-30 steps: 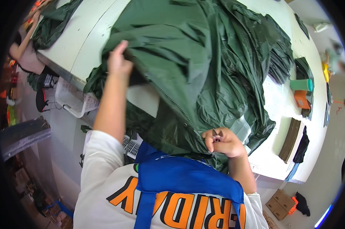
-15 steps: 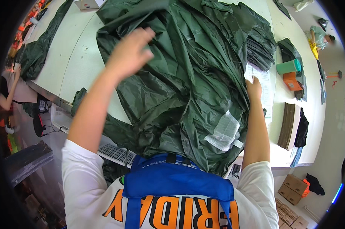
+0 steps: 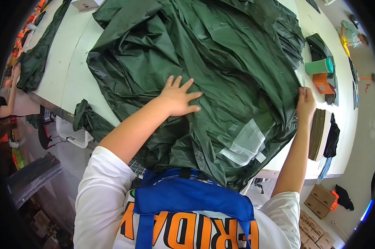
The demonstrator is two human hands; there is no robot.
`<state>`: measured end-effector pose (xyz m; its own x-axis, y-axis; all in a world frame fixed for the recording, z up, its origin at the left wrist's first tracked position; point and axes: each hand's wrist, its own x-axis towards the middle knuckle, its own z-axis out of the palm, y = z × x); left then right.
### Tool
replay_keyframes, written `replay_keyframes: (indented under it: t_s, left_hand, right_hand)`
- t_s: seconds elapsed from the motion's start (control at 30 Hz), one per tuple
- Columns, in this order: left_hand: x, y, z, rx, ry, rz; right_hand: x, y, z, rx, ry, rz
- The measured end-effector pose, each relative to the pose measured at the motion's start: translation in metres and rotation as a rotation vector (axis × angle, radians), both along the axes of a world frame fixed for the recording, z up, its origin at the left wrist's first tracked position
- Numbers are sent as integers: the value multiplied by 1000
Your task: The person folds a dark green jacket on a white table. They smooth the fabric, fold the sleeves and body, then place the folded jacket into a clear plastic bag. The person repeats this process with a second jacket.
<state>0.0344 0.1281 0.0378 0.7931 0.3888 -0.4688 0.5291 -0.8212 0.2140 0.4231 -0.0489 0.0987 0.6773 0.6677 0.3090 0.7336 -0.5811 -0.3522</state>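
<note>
A large dark green waterproof garment (image 3: pixel 220 70), creased and glossy, spreads over the white table and hangs over its near edge against my apron. My left hand (image 3: pixel 178 96) lies on the middle of it, fingers spread and holding nothing. At the garment's right edge, the fingers of my right hand (image 3: pixel 306 101) are closed on the fabric; whether they also hold something small cannot be made out. A white mesh patch (image 3: pixel 245 143) with a small white tag shows on the garment's near right part.
Folded dark green pieces (image 3: pixel 290 33) are stacked at the far right. Beyond my right hand are a green cup (image 3: pixel 319 66), an orange box (image 3: pixel 323 84) and a brown cardboard stack (image 3: pixel 317 135). A white crate (image 3: pixel 73 132) stands below the table's left edge. Another person's arm (image 3: pixel 11 91) is at far left.
My left hand has come down and nearer onto the fabric, fingers now spread. My right hand has moved right, and the garment's right side now spreads over the printed sheet.
</note>
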Motion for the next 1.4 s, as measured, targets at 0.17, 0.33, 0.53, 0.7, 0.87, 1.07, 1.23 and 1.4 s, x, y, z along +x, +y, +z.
replay_keyframes:
  t_s: [0.17, 0.33, 0.53, 0.7, 0.87, 1.07, 1.23, 1.4]
  left_hand:
    - [-41, -14, 19, -55, 149, -27]
    - [-50, -17, 34, -141, 242, -57]
    - [10, -14, 28, 4, -620, -28]
    - [43, 8, 9, 247, -398, -31]
    - [15, -8, -13, 115, -261, -100]
    - [9, -17, -27, 46, -188, -65]
    - [15, -15, -30, 49, -192, -45]
    - [18, -9, -28, 93, -255, -14]
  right_hand:
    - [127, -73, -36, 187, 76, -180]
    - [130, -78, -35, 245, 430, -305]
    - [97, -73, -16, 317, 590, -314]
    - [99, -89, -13, 354, 579, -261]
    - [96, -110, -28, 325, 626, -349]
    - [88, -124, -34, 369, 740, -339]
    - [68, -127, -4, 608, 698, -195]
    - [26, -130, 42, 741, 792, -86]
